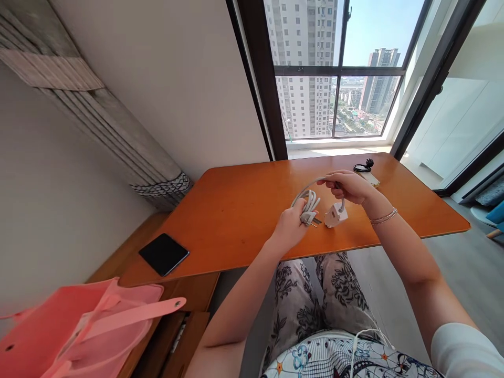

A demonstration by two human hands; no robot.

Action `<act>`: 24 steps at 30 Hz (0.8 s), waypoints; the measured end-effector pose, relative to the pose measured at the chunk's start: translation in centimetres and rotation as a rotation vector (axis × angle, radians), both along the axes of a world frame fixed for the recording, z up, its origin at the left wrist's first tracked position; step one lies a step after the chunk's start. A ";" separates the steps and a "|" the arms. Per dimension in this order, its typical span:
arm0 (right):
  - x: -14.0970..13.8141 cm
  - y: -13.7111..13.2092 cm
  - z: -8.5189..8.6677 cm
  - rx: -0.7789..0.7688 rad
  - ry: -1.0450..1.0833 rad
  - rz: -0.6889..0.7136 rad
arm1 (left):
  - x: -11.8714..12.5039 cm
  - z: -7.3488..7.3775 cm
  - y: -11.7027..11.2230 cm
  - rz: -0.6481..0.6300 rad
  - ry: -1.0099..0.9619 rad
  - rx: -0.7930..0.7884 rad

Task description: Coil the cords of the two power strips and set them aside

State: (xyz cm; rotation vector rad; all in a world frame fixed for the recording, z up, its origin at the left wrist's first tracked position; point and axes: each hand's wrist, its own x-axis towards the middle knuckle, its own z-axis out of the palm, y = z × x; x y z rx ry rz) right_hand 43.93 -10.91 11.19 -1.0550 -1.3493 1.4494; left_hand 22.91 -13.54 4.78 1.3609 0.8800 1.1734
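My left hand [290, 226] is closed around several coiled loops of a white power cable [309, 200], with the metal plug prongs sticking out beside its fingers. My right hand [348, 185] pinches the same cable a little higher, where it arcs over from the coil. Below the right hand the white adapter block [336, 215] hangs just above or on the orange wooden table [236, 210]; I cannot tell if it touches. Both hands are over the table's near middle.
A black phone [164, 254] lies at the table's near left corner. A small black object on a pale card [366, 170] sits at the far right by the window. A pink bag [79, 325] stands at lower left. A folded curtain leans at left.
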 end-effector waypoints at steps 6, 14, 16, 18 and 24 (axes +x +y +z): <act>-4.6 -3.0 -3.6 -0.071 0.595 -0.105 | 1.5 -1.6 1.4 0.037 -0.077 0.004; -6.7 -3.9 -5.9 0.168 0.367 -0.171 | 2.0 -3.0 1.4 0.117 -0.255 -0.050; -6.3 -3.8 -5.9 0.318 0.127 -0.213 | 1.8 -3.0 1.3 0.106 -0.260 -0.045; -5.8 -3.7 -5.7 0.471 -0.115 -0.274 | 1.8 -2.9 1.1 0.059 -0.277 -0.088; -4.3 -3.4 -5.9 0.628 -0.343 -0.432 | 1.7 -2.0 0.4 -0.111 -0.405 -0.156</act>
